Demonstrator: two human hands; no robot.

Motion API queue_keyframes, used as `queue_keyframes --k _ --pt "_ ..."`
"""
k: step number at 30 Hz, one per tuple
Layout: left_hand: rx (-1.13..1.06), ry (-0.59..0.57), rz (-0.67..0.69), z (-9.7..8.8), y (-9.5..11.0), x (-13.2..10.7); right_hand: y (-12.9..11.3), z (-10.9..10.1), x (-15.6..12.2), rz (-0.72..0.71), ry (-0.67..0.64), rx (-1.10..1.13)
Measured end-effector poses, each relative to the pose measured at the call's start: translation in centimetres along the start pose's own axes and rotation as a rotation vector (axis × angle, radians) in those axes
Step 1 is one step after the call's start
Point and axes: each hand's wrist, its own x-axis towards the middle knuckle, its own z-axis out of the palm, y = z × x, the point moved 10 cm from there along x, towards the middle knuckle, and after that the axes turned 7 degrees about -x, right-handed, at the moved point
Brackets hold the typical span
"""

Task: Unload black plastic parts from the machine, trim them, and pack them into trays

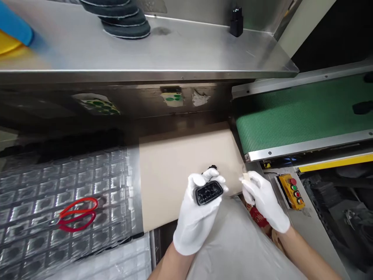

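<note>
My left hand (199, 214), in a white glove, is closed around a small black plastic part (209, 193). The part is roughly rectangular with rounded corners, and its hollow, ribbed side faces up. Just beyond my fingers a dark piece (214, 167) shows over the beige board; my hand hides most of it. To the right, at the board's edge, my gloved right hand (262, 196) pinches a small pale, flat, stick-like thing (246, 176). What its thin far tip is cannot be made out. The two hands are apart.
Red-handled scissors (77, 214) lie on clear moulded trays (29, 217) at left. A steel shelf (186, 54) overhangs the beige board (175, 167), bearing stacked dark pads (125, 27) and a black bottle (236, 22). A green conveyor belt (303, 112) and yellow button box (291, 191) stand right.
</note>
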Motion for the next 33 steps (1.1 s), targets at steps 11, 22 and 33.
queue_keyframes --k 11,22,33 --pt "0.196 0.039 0.068 -0.4 1.1 -0.9 -10.3 5.2 -0.4 -0.083 -0.357 0.217" --pt "0.989 -0.048 0.877 1.6 4.2 -4.2 -10.5 5.4 0.1 -0.018 -0.376 0.168" --pt "1.312 0.021 0.158 -0.2 1.1 0.6 -13.5 5.0 0.4 -0.305 -0.278 -0.542"
